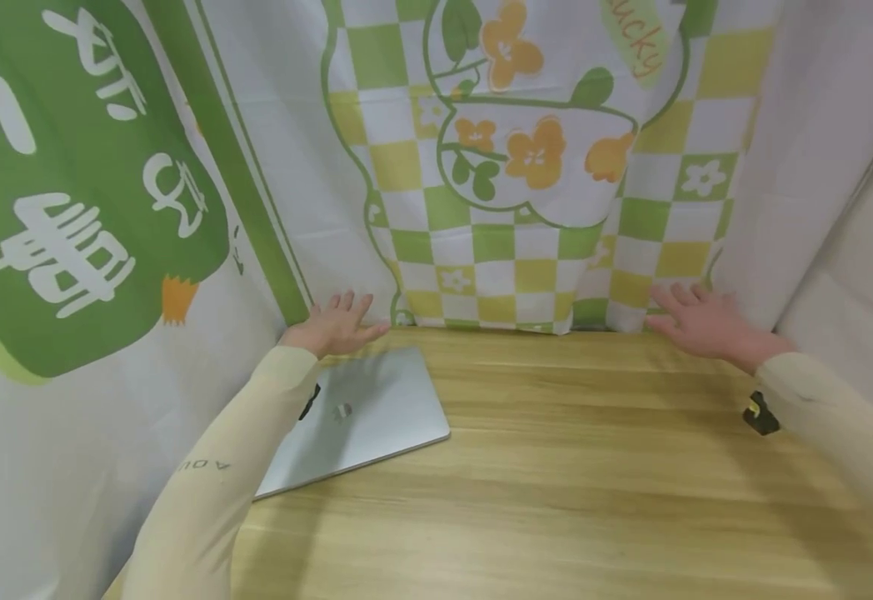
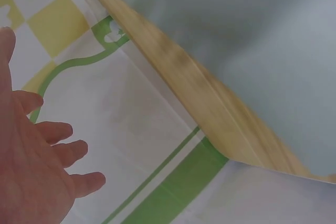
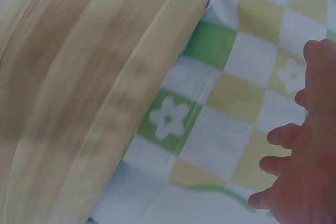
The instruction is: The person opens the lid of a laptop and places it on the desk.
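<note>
My left hand point(image 1: 335, 325) is held out with its fingers spread, above the far edge of a closed silver laptop point(image 1: 376, 408). Nothing is in its grasp. In the left wrist view the same hand point(image 2: 39, 156) shows against the patterned cloth, apart from the laptop lid point(image 2: 252, 51). Over at the right, my right hand point(image 1: 717, 325) also reaches forward with spread fingers near the table's back edge and holds nothing. The right wrist view has this hand point(image 3: 299, 161) in front of the checked cloth.
A wooden table point(image 1: 594, 467) spans the space below the hands. Checked floral cloth point(image 1: 496, 267) hangs behind it. A green printed panel point(image 1: 92, 183) covers the left side, and a pale cloth point(image 1: 871, 267) the right. A small black item point(image 1: 761, 414) shows by the right sleeve.
</note>
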Tool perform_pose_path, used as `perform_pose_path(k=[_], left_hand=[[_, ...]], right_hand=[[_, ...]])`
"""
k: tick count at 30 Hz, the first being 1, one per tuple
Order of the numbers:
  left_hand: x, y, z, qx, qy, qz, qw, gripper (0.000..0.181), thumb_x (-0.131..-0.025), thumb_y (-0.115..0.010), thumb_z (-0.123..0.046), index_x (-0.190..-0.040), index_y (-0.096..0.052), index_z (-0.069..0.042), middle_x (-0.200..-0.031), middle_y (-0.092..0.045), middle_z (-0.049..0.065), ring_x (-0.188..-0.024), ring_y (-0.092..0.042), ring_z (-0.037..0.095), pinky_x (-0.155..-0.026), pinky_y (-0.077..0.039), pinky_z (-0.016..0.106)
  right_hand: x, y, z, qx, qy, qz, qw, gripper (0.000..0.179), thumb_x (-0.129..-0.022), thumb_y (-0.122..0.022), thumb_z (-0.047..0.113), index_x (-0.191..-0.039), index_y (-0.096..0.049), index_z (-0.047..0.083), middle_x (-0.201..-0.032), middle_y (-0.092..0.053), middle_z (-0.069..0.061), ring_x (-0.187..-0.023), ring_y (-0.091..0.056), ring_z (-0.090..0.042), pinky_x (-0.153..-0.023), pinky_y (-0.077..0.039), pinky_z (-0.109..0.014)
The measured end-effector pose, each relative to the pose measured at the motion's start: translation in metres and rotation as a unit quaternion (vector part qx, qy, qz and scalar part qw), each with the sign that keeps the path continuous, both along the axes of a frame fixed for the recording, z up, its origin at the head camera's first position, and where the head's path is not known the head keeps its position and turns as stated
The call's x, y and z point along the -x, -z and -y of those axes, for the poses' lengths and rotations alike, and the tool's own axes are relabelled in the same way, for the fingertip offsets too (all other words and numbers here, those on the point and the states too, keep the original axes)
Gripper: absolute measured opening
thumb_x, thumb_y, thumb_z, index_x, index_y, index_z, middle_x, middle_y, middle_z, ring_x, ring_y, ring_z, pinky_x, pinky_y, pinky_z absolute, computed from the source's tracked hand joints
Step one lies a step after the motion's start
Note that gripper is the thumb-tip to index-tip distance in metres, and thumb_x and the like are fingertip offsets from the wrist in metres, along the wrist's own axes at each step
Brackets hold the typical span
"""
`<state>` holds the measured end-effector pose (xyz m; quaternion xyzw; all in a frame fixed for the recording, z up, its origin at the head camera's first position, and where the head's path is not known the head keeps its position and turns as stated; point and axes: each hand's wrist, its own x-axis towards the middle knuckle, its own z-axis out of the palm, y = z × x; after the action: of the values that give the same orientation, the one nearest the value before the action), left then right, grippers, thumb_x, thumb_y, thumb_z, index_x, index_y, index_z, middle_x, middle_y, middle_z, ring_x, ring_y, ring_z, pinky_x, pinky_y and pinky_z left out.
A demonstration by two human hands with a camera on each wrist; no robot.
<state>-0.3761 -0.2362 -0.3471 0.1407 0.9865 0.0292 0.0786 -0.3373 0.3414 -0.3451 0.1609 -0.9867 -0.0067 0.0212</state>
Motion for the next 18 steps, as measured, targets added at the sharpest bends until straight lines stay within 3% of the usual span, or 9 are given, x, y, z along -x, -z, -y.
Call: perform_pose_path(k=[5, 11, 18], left_hand=[[-0.002, 0.002, 0.002, -0.008, 0.0, -0.006, 1.0, 0.085, -0.097, -0.028, -0.068, -0.159, -0.011, -0.011, -0.162, -0.01, 0.028, -0.148, -0.009, 0.051, -0.115, -0.007, 0.074], [-0.005, 0.01, 0.004, -0.012, 0.0, -0.006, 0.9999, 0.083, -0.099, -0.029, -0.066, -0.158, -0.014, -0.009, -0.161, -0.013, 0.029, -0.147, -0.012, 0.052, -0.114, -0.011, 0.074], [-0.005, 0.017, 0.001, -0.022, 0.006, -0.017, 0.9996, 0.084, -0.098, -0.028, -0.067, -0.158, -0.013, -0.01, -0.161, -0.015, 0.028, -0.147, -0.014, 0.05, -0.115, -0.014, 0.073]], right_hand=[[0.0, 0.01, 0.02, 0.012, -0.019, -0.022, 0.9995, 0.071, -0.103, -0.029, 0.056, -0.152, -0.029, 0.004, -0.152, -0.032, -0.033, -0.133, -0.029, -0.062, -0.101, -0.022, -0.082], [0.0, 0.023, 0.047, 0.056, -0.043, 0.002, 0.9975, 0.068, -0.105, -0.032, 0.049, -0.153, -0.027, 0.002, -0.153, -0.035, -0.029, -0.135, -0.032, -0.059, -0.109, -0.027, -0.073], [-0.003, 0.031, 0.064, 0.097, -0.074, 0.011, 0.9925, 0.067, -0.106, -0.034, 0.045, -0.153, -0.024, -0.001, -0.156, -0.029, -0.029, -0.14, -0.03, -0.053, -0.115, -0.02, -0.069]])
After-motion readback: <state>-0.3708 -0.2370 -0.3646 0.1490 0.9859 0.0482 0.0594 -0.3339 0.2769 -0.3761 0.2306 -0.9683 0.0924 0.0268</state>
